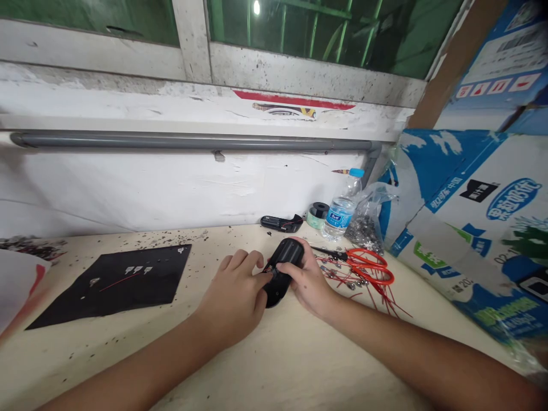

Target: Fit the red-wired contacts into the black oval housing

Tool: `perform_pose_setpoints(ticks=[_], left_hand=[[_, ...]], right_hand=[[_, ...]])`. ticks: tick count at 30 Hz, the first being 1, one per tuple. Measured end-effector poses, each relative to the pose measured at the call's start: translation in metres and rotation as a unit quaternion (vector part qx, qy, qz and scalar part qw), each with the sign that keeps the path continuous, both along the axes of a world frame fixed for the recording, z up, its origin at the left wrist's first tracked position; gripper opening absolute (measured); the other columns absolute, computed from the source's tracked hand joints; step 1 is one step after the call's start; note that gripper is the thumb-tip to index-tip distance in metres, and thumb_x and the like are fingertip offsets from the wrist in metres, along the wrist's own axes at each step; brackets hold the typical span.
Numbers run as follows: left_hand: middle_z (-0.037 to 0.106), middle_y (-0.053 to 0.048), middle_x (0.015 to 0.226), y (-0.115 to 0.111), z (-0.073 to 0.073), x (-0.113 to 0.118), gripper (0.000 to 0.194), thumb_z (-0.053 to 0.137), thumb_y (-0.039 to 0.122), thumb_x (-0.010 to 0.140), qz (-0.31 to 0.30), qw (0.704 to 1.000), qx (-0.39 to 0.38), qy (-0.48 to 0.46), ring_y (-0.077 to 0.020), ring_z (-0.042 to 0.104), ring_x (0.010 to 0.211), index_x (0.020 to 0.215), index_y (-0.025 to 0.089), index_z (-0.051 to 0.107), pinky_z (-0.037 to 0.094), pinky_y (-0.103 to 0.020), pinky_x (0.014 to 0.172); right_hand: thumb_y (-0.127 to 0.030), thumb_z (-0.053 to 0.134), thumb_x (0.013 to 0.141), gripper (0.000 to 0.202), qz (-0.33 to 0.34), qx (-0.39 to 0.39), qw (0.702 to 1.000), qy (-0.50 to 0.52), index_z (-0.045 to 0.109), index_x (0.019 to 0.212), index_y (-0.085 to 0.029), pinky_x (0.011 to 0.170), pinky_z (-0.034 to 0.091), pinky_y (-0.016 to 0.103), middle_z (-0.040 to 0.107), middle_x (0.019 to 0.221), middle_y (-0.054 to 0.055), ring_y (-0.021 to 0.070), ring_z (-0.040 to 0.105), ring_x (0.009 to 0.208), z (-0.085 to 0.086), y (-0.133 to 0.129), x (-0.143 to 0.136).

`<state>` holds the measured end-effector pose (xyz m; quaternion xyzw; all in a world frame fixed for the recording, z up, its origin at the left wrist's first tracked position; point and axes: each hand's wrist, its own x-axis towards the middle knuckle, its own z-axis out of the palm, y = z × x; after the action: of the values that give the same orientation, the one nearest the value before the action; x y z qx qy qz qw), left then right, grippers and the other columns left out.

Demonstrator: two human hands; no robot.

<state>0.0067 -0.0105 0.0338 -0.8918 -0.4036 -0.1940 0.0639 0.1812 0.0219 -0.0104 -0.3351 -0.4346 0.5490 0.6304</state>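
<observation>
A black, rounded, elongated plastic casing is held at a slant above the table, between my two hands. My right hand wraps around its right side, thumb pressed on the upper face. From the left, my left hand grips the casing's lower part with curled fingers. Its index fingertip meets the middle of the casing, close to my right thumb. Small parts and a bit of red show at that spot, but the fingers cover most of it. Another black casing, with a red wire, lies behind near the wall.
Red-handled scissors lie on red wires with small metal parts. A water bottle, tape rolls and a plastic bag of parts stand behind. Left lies a black sheet with small pieces; cartons flank the right.
</observation>
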Motion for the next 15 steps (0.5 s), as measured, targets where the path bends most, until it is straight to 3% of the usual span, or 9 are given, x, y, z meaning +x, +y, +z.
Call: perform_pose_setpoints(ticks=[10,15], left_hand=[[0.057,-0.011,0.112,-0.0010,0.0009,-0.0002,0.034,0.047,0.012,0.086,-0.014,1.000,0.005,0.023,-0.0301,0.049,0.099,0.110,0.021,0.070,0.042,-0.048,0.081],[0.056,-0.009,0.108,0.0015,-0.0028,0.0000,0.036,0.047,0.010,0.085,-0.016,0.999,-0.013,-0.039,-0.0271,0.050,0.096,0.111,0.021,0.068,0.042,-0.045,0.082]], right_hand=[[-0.013,0.072,0.064,0.055,-0.005,-0.008,1.000,-0.002,0.050,0.111,-0.030,0.070,0.047,0.029,0.060,0.084,-0.005,0.0167,0.058,0.079,0.0023,-0.0015,-0.0011],[-0.013,0.071,0.067,0.052,-0.002,0.014,1.000,-0.003,0.050,0.112,-0.030,0.072,0.047,0.029,0.060,0.087,-0.005,0.0168,0.058,0.080,-0.0012,0.0004,-0.0003]])
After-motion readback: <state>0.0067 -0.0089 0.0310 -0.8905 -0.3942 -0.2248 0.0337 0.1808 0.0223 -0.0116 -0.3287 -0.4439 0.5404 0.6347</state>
